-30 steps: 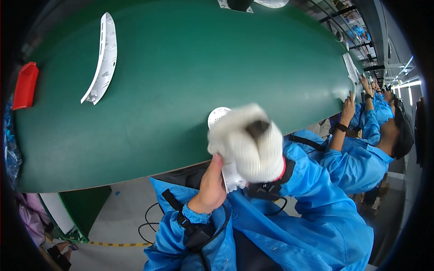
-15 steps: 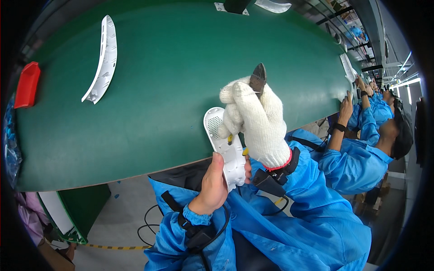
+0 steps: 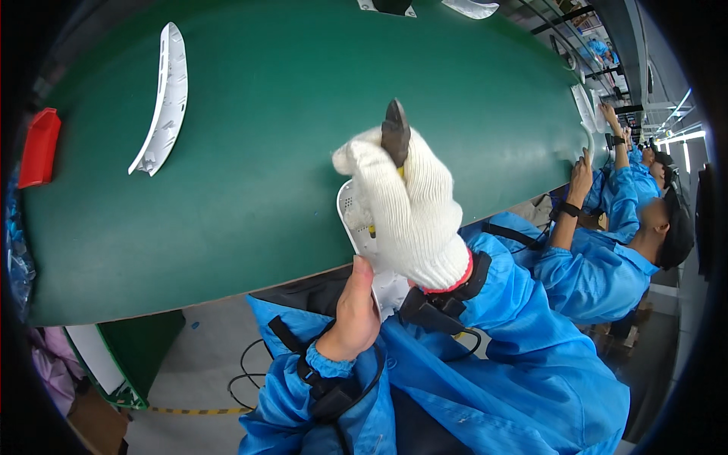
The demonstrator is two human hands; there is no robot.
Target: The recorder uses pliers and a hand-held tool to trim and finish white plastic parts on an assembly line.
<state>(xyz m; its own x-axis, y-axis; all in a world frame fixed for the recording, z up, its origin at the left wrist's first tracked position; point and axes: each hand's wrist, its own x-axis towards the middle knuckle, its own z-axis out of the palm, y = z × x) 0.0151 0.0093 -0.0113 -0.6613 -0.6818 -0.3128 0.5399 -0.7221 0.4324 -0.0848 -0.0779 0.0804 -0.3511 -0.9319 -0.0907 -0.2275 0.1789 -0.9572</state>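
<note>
My bare left hand grips the lower part of a long white plastic housing, thumb along its left edge. The housing has rounded ends and a patch of small holes at its far end. In a white knitted glove, my right hand is closed around a pair of cutting pliers, whose dark jaws point up and away from the housing. Bits of the yellow handles show between the gloved fingers. This hand hangs over the housing and hides much of its middle; whether it touches it I cannot tell.
On the green table lie a curved white plastic part and, at the far left, a red tray. Another white piece lies at the far edge. To the right, co-workers in blue handle white parts.
My gloved right hand has moved left and slightly nearer with the pliers, covering more of the housing. My left hand keeps nearly the same place and hold.
</note>
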